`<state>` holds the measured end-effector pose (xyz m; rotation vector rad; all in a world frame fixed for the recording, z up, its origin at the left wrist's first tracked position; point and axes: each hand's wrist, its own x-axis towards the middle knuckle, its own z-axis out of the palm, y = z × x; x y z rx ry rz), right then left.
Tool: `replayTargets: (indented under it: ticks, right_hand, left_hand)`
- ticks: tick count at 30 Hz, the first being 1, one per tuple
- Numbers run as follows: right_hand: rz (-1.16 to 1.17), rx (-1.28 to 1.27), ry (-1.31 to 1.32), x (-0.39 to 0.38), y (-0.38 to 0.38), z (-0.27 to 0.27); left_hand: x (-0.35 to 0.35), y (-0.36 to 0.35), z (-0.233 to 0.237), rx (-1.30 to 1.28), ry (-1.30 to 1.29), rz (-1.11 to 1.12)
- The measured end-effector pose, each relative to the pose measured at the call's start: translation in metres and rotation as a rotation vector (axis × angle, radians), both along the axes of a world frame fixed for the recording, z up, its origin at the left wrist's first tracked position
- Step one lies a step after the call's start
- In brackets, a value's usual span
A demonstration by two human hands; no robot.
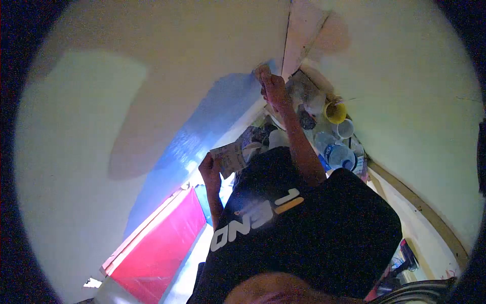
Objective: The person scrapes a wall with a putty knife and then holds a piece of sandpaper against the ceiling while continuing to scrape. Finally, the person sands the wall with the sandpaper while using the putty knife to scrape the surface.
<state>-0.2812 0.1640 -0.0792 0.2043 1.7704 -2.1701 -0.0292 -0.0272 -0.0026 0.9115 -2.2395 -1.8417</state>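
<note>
My right hand (276, 92) is raised to the wall (217, 114), close to the corner, at the upper end of a blue patch. Its fingers are closed, and I cannot tell what is in them. Lower and to the left, my left hand (210, 169) pinches a greyish, creased sheet with faint print (230, 158) by its edge. The sheet hangs in front of my dark shirt (304, 233). Blue colour (187, 144) runs down the wall in a slanting band between the two hands, shiny near its lower part.
Beside my right forearm are a yellow container (335, 112), a clear cup (345, 128) and a large clear bottle (340, 156). At lower left stands a red-pink panel (159, 243) with bright light next to it. A brown strip (420, 205) edges the right wall.
</note>
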Motion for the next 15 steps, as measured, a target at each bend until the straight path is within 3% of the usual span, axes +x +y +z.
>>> replayTargets:
  ticks: [1,3,5,7,9,11,15]
  right_hand:
    - [-0.014,-0.033,-0.022,0.008,0.001,0.004]
    - [0.032,0.242,0.077,0.017,0.012,0.001]
    - [0.029,0.231,0.134,0.007,0.004,0.005]
    - [-0.004,-0.035,0.098,0.008,-0.006,0.002]
    - [-0.006,0.179,0.332,0.018,0.002,-0.027]
    - [-0.002,0.232,0.513,-0.001,0.003,-0.05]
    - [0.028,0.22,0.504,-0.006,-0.002,-0.028]
  left_hand:
    - [0.0,0.001,0.0,0.016,0.0,-0.002]
    - [0.005,-0.008,-0.012,0.059,0.023,-0.077]
    - [0.007,-0.013,-0.028,0.108,0.048,-0.067]
    - [0.007,-0.012,-0.028,0.123,0.037,-0.035]
    - [0.011,-0.013,-0.022,0.123,-0.021,-0.039]
    - [0.009,-0.015,-0.027,0.124,-0.019,-0.017]
    - [0.013,-0.023,-0.042,0.18,-0.033,0.053]
